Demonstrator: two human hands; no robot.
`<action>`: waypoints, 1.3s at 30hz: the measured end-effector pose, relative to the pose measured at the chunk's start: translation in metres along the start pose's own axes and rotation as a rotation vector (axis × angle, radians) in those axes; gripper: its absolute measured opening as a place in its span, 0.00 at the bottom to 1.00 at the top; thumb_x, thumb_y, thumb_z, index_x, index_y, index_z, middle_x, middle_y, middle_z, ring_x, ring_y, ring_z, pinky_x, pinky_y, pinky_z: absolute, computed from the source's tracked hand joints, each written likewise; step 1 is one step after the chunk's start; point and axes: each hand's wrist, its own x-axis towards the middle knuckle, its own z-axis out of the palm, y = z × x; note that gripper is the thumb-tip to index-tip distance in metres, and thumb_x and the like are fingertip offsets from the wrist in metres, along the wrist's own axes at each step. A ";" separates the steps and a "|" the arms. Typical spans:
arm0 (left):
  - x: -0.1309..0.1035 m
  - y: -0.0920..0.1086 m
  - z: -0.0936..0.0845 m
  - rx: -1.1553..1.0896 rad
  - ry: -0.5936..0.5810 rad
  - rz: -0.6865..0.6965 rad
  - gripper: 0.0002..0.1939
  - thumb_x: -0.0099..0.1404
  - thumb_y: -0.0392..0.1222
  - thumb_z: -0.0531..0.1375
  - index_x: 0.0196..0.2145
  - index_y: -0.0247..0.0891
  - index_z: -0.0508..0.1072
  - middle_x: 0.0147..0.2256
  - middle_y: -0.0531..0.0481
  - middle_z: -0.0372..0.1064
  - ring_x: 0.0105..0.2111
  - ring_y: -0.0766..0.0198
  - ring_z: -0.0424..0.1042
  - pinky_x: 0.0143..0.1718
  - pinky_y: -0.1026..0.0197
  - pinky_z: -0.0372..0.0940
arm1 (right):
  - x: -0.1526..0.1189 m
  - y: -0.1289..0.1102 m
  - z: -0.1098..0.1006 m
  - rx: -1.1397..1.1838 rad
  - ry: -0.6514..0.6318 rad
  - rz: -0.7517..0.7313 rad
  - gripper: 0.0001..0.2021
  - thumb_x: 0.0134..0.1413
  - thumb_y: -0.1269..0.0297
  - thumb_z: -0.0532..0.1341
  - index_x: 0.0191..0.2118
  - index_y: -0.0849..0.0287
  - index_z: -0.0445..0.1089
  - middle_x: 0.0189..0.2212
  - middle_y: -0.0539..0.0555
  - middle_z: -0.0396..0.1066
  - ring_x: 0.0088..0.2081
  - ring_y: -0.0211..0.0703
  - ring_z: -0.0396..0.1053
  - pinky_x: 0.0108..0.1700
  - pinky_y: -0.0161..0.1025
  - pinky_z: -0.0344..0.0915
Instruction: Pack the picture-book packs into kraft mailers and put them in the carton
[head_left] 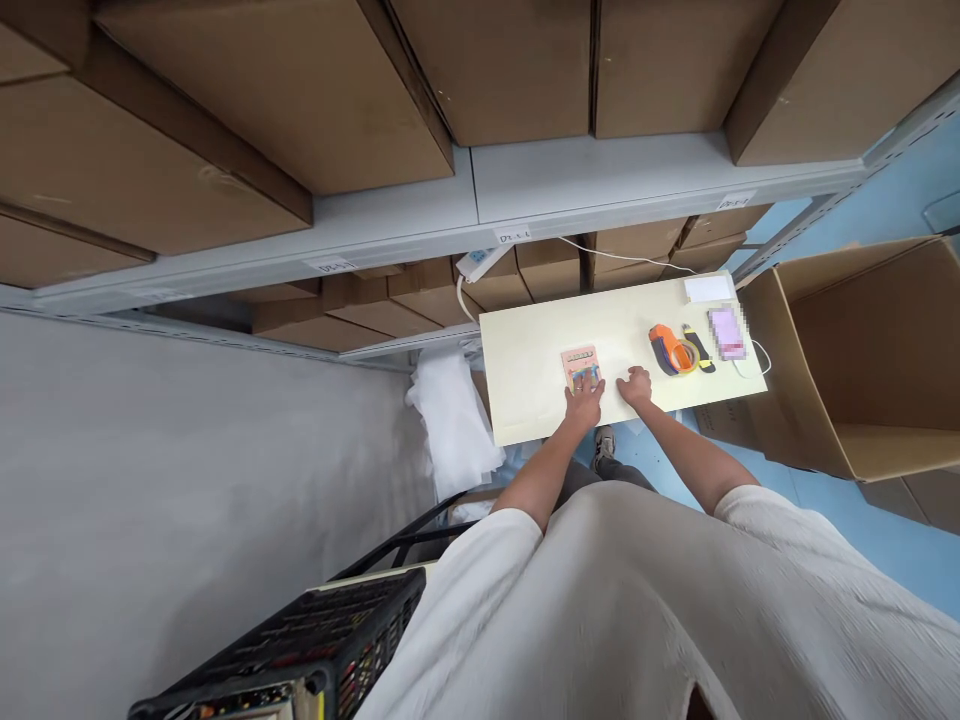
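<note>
Book point(578, 355) lies flat on the bench point(517, 375) beneath the left hand point(585, 396), whose grip is spread across its lower part. The right hand point(636, 386) rests just beside it, fingers curled; whether that grip pinches anything, I cannot tell. Rightward sit tape dispenser point(664, 350), cutter point(699, 350) and phone point(726, 333); beyond, a carton point(806, 360). Shelving point(409, 220) borders the far edge. Bench top extends left of the book.

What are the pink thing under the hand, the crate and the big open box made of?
Pink thing: probably paper or card, smooth-looking, with colourful print. Crate: likely plastic, dull black, with lattice sides. Box: cardboard by its look, matt brown, with folded edges.
</note>
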 end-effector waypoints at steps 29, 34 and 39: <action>0.000 -0.041 0.015 -0.260 0.120 0.113 0.42 0.70 0.32 0.57 0.79 0.44 0.59 0.80 0.38 0.50 0.79 0.40 0.52 0.74 0.35 0.62 | 0.001 -0.026 0.009 0.144 -0.044 -0.108 0.26 0.54 0.70 0.66 0.60 0.54 0.69 0.41 0.53 0.81 0.48 0.51 0.79 0.52 0.41 0.71; -0.004 -0.060 0.019 -0.480 0.304 0.024 0.38 0.67 0.28 0.57 0.73 0.41 0.67 0.78 0.37 0.55 0.77 0.41 0.57 0.75 0.38 0.62 | -0.011 -0.042 0.029 0.106 -0.116 -0.307 0.24 0.55 0.70 0.65 0.58 0.54 0.72 0.37 0.50 0.80 0.42 0.48 0.77 0.46 0.38 0.71; -0.009 -0.077 0.022 -0.666 0.312 -0.049 0.41 0.63 0.25 0.57 0.73 0.36 0.67 0.71 0.34 0.68 0.74 0.43 0.64 0.78 0.38 0.57 | -0.019 -0.048 0.052 0.001 -0.155 -0.361 0.23 0.58 0.72 0.63 0.59 0.54 0.73 0.41 0.53 0.81 0.43 0.49 0.77 0.46 0.40 0.70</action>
